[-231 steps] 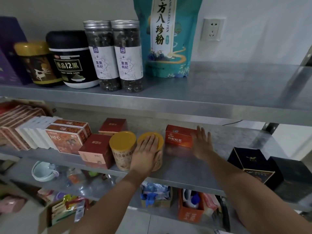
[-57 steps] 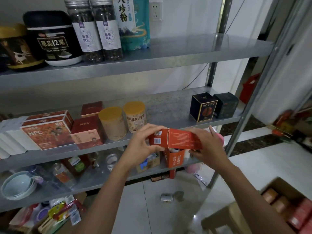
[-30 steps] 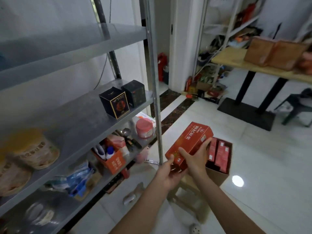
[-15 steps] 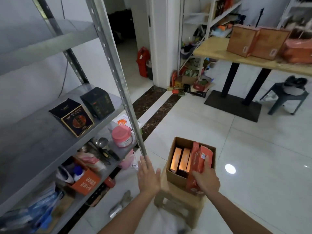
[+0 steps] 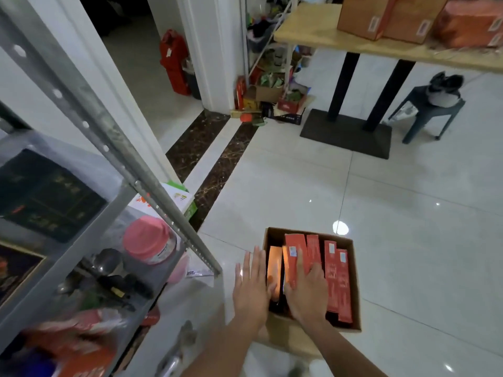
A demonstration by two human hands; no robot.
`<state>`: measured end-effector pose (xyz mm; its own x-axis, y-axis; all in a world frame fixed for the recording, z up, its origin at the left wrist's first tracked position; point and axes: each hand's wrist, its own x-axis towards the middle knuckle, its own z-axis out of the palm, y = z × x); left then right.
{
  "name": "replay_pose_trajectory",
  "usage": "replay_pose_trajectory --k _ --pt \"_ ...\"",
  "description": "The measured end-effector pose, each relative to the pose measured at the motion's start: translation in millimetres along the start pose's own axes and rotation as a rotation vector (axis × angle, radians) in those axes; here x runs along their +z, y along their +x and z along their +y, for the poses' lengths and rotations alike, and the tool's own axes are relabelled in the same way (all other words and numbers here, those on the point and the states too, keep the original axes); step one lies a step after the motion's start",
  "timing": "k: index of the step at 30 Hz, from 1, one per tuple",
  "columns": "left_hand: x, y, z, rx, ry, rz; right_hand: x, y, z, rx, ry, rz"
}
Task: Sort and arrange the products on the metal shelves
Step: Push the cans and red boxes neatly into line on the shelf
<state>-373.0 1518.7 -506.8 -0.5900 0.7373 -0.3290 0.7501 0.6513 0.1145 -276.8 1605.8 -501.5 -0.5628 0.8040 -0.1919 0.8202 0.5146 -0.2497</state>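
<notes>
Cardboard carton (image 5: 357,295) amid open floor tiles (image 5: 422,254)
Left hand (image 5: 251,285) flat, fingers straight, at its left rim; right hand (image 5: 307,292) flat, pressing red box (image 5: 292,255) inside.

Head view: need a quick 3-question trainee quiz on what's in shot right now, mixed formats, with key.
1. True or false: the cardboard box stands off the metal shelf, not on it.
2. What does the right hand rest on? A) a red carton in the box B) the metal shelf C) the floor tiles
3. Fill in: the jar on the shelf has a ___ lid.
Key: 1 true; 2 A; 3 pink.
</notes>
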Motion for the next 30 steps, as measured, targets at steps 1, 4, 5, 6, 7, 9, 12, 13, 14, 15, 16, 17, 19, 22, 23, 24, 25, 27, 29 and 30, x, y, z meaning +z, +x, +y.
replay_pose_trajectory --k 1,4,5,6,7,9,12,13,14,15,16,17,19,22,23,24,25,27,29,30 --pt "5 7 -1 0.020 0.012 0.000 7 2 1 0.025 -0.034 0.012" --pt "15 19 -7 0.055 0.023 -0.019 28 8 7 -0.035 -0.148 0.059" --pt "19 20 -9 0.064 0.031 -0.039 34 10 10 -0.067 -0.176 0.059" --pt "22 21 -11 0.068 0.042 -0.059 38 11 11 -0.084 -0.192 0.049" --pt "25 22 -13 0.070 0.044 -0.068 42 13 12 -0.095 -0.200 0.037" --pt "30 23 -15 0.074 0.027 -0.072 49 15 11 -0.095 -0.217 0.004" --pt "33 24 -15 0.056 -0.005 -0.065 49 17 11 -0.091 -0.299 -0.078" --pt "32 24 -15 0.050 -0.003 -0.072 44 17 12 -0.097 -0.319 -0.092" --pt "29 23 -15 0.043 0.002 -0.073 37 17 11 -0.099 -0.326 -0.119" --pt "25 21 -15 0.025 0.002 -0.071 30 17 12 -0.127 -0.349 -0.153" --pt "20 17 -15 0.000 0.014 -0.066 22 18 13 -0.164 -0.382 -0.180" --pt "15 11 -15 -0.030 0.027 -0.064 14 18 14 -0.202 -0.409 -0.205" --pt "-1 -5 -19 -0.098 -0.007 -0.022 -5 18 13 -0.278 -0.439 -0.259" --pt "-42 -39 -32 -0.216 -0.080 0.182 -31 14 -2 -0.477 -0.544 -0.295" --pt "-57 -51 -40 -0.270 -0.081 0.255 -40 14 -12 -0.553 -0.561 -0.274" --pt "-71 -63 -48 -0.318 -0.083 0.262 -50 12 -25 -0.613 -0.555 -0.243" --pt "-85 -76 -57 -0.369 -0.089 0.246 -61 10 -42 -0.672 -0.540 -0.212" --pt "-109 -100 -75 -0.483 -0.105 0.269 -81 4 -81 -0.814 -0.509 -0.153" --pt "-131 -128 -94 -0.613 -0.091 0.321 -100 -6 -124 -0.941 -0.451 -0.107" --pt "-141 -143 -104 -0.672 -0.089 0.346 -108 -13 -146 -1.004 -0.419 -0.088"
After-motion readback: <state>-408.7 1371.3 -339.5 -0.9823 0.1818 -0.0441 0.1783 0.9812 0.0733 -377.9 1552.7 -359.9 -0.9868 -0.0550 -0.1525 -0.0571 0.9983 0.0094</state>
